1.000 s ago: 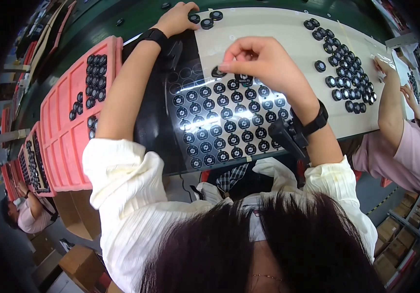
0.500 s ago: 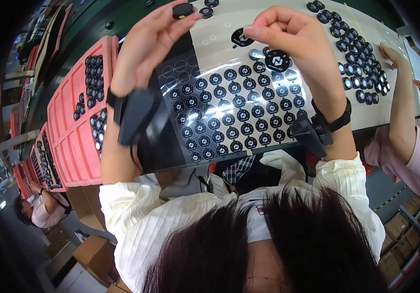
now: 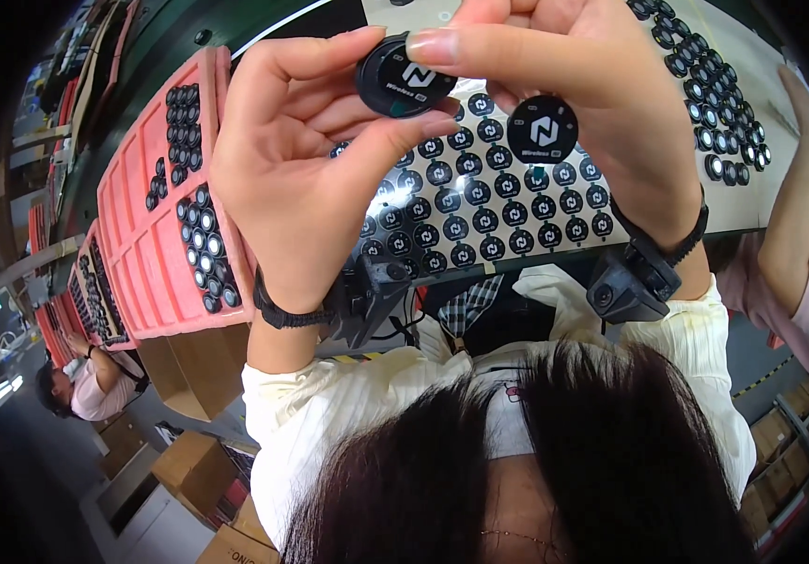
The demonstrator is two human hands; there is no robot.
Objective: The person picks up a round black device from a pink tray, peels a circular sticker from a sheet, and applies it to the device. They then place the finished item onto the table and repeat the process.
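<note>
Close in front of me, my left hand (image 3: pixel 296 160) grips a round black puck-like part (image 3: pixel 373 94) by its rim, between thumb and fingers. On its face lies a round black label (image 3: pixel 409 83) with a white logo, a little off the part's edge. The thumb of my right hand (image 3: pixel 564 66) presses on that label. A second round black label (image 3: pixel 544 130), with a small green tab, hangs at the curled lower fingers of my right hand. Below both hands a sheet of the same round labels (image 3: pixel 484 221) lies on the table in rows.
Pink trays (image 3: pixel 123 216) with black round parts (image 3: pixel 205 249) stand at my left. Many more round parts (image 3: pixel 719 103) are spread on the pale table (image 3: pixel 668 202) at the right, near a co-worker's arm (image 3: pixel 790 197). Cardboard boxes (image 3: pixel 193 475) stand at lower left.
My left hand has come right and nearer with the black part, turning it face up. My right hand has brought one label onto it; the other label still hangs from its fingers.
</note>
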